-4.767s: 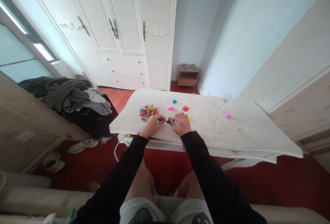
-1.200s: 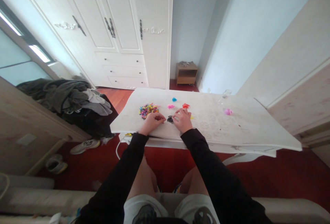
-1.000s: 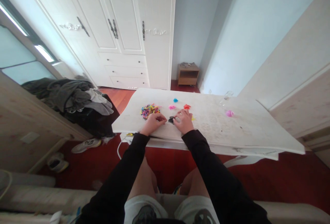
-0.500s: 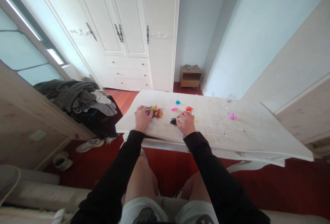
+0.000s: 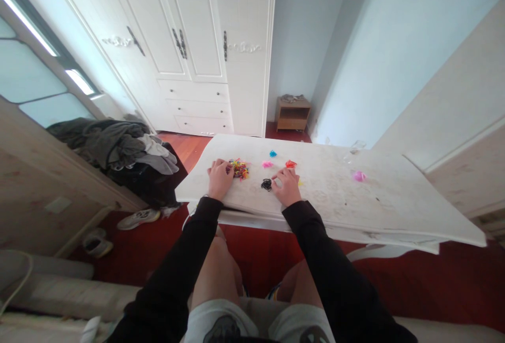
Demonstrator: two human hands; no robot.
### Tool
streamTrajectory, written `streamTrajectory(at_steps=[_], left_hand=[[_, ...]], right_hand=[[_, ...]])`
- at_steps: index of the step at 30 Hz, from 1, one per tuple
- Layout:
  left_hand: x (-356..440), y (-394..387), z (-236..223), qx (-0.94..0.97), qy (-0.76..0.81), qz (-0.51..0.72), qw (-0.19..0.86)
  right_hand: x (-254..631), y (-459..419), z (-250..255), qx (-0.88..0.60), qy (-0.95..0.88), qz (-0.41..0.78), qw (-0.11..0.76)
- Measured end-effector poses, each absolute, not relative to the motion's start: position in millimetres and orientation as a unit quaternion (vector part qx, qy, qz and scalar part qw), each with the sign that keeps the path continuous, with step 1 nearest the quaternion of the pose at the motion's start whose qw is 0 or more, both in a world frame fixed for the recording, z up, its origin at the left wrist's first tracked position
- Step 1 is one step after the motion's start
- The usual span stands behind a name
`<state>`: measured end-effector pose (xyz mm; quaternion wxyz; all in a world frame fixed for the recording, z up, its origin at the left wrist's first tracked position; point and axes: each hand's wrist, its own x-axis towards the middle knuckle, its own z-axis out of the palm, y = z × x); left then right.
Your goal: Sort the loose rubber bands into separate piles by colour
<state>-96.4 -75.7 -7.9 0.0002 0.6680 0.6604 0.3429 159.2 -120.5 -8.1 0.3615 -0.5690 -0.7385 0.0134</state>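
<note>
Left of the frame's centre, a multicoloured pile [image 5: 240,169] is being covered at its left edge by the curled left hand [image 5: 220,177]; whether a piece is being pinched cannot be told. Near centre, the right hand [image 5: 287,185] is being held beside a black pile [image 5: 266,184], its grip being equally unclear. Beyond, blue [image 5: 273,153], pink [image 5: 267,164] and red clusters [image 5: 291,164] are being supported by the white table [image 5: 323,203].

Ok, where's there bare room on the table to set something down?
One broad patch of table, stained but bare, lies between the yellow bits and the purple lump; another lies right of the lump. Crowded: around the right hand, with black pile, red pile, pink pile and blue pile nearby, and where the left hand meets the mixed pile.
</note>
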Motion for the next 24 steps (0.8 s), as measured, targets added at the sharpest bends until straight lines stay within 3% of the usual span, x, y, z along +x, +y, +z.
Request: streamTrajectory(at_steps=[24], left_hand=[[-98.9,-72.7,-12.9,0.682,0.630,0.371,0.001]], right_hand=[[159.0,-121.4,-9.1,-0.565,-0.737,0.013,0.371]])
